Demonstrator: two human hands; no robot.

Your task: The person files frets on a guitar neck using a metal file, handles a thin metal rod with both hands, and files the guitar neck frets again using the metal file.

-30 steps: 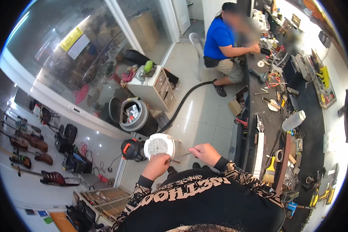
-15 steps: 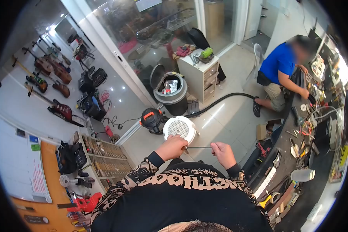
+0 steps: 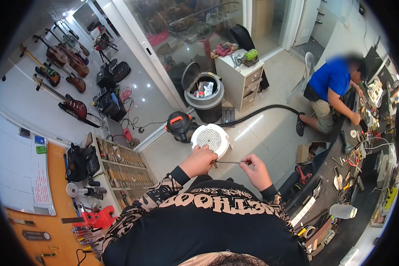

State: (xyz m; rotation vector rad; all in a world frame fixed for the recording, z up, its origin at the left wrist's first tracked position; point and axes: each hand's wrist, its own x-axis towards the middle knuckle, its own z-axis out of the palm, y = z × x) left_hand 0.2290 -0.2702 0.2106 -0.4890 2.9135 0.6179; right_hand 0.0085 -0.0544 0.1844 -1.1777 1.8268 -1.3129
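Observation:
A thin dark rod (image 3: 228, 162) stretches level between my two hands, in front of my chest. My left hand (image 3: 200, 160) is closed round its left end, beside the near edge of a white round stool (image 3: 209, 140) with a perforated top. The rod's right end is pinched between the thumb and fingers of my right hand (image 3: 256, 171). What lies inside my left fist is hidden, and the rod's tips are too small to make out.
A person in blue (image 3: 330, 84) sits at the cluttered workbench (image 3: 317, 215) on the right. Beyond the stool are a vacuum (image 3: 180, 126), its black hose (image 3: 261, 109), an open bin (image 3: 207, 104) and a drawer cabinet (image 3: 241, 82). A red vise (image 3: 99, 218) is at left.
The view has swung left, bringing the vise and shelves into sight. Both hands still hold the rod, which now lies nearly level. The other person's arms have moved over the bench.

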